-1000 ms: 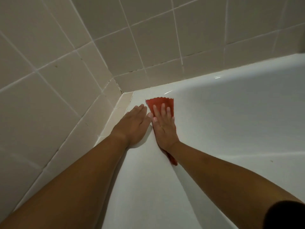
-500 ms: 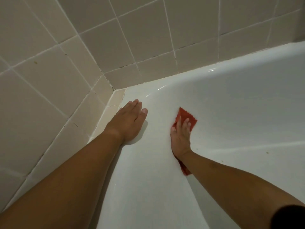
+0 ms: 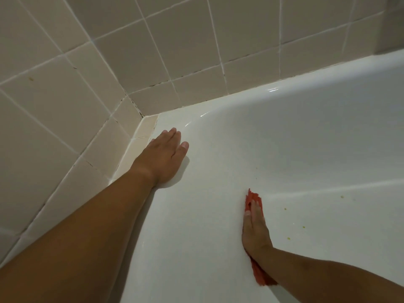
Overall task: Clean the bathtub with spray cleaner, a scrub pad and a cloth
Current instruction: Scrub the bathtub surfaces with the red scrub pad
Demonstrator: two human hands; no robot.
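Bathtub (image 3: 317, 138) takes up most of what we see, white and shiny, tucked into the tiled wall (image 3: 153, 51) corner at the far left. Our left hand (image 3: 166, 155) lies flat on the rim (image 3: 179, 226) near that corner, fingers straight and together, holding nothing. We reckon it's just there to prop us up while we lean in. Our right hand (image 3: 255, 228) is flat too, fingers straight, pressing the red cloth (image 3: 259, 277) against the tub's inner side, well apart from the left hand and nearer to us. No pinching or curling, just palm pressure, which seems a good way to hold the cloth spread out on a slope. The cloth's long axis runs near to far under the hand. One end pokes out by the wrist, the other goes past the fingertips and points at the far rim, tipped a touch left. A few yellowish specks (image 3: 285, 209) sit just right of it, probably next in line for a wipe.
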